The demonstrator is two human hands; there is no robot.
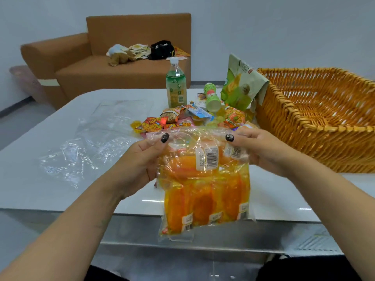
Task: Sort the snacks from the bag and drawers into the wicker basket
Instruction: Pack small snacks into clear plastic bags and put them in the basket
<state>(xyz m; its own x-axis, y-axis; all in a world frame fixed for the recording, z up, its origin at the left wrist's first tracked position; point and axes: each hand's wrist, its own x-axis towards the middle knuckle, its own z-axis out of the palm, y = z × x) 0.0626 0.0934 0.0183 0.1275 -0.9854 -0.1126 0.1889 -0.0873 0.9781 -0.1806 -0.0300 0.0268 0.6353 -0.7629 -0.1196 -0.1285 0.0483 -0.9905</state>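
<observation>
A clear plastic bag point(205, 185) full of orange and yellow snack packets hangs upright above the white table's front edge. My left hand point(142, 157) pinches its top left corner and my right hand point(255, 147) pinches its top right corner. Behind the bag a heap of small snack packets point(182, 120) lies on the table. A large wicker basket point(316, 122) stands at the right and looks empty inside.
A green drink bottle point(176, 84) stands upright behind the heap, a green tube point(212, 97) lies on its side, and a green snack bag point(241, 86) leans on the basket. An empty clear bag point(97, 138) lies at the left. A brown sofa point(113, 63) holds clutter beyond the white table point(40, 179).
</observation>
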